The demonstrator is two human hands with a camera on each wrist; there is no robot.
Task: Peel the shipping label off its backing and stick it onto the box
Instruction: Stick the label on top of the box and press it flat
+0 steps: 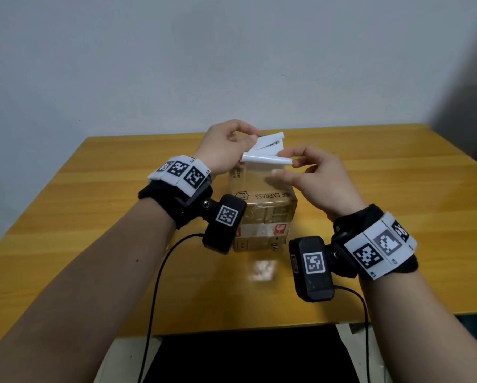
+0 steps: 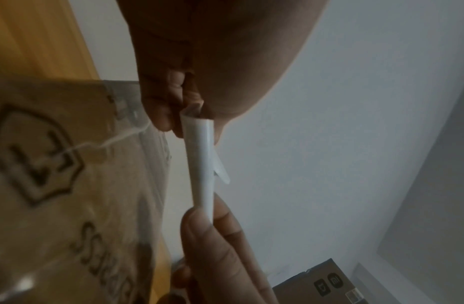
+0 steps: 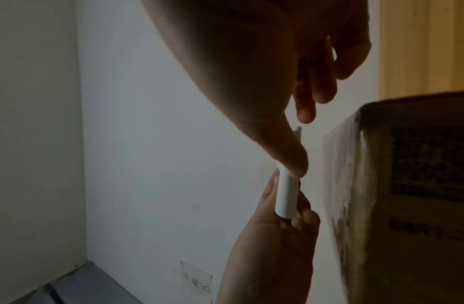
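Label (image 1: 267,153) held mid-frame above box (image 1: 262,214) on desk (image 1: 93,211). Left hand (image 1: 226,147) pinches its left end, right hand (image 1: 309,175) its right edge. Risk: curled sheet sticks to itself or tears if peeled crookedly. Label versus backing indistinguishable; print unreadable.

Left hand (image 1: 226,145), right hand (image 1: 312,175); pinching grip

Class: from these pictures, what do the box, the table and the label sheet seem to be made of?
Box: brown cardboard, matte, with printed lettering and shiny clear tape strips.
Table: wood or wood-look laminate, yellow, grained, glossy reflection.
Label sheet: thin white paper, probably coated; it bends and shines.
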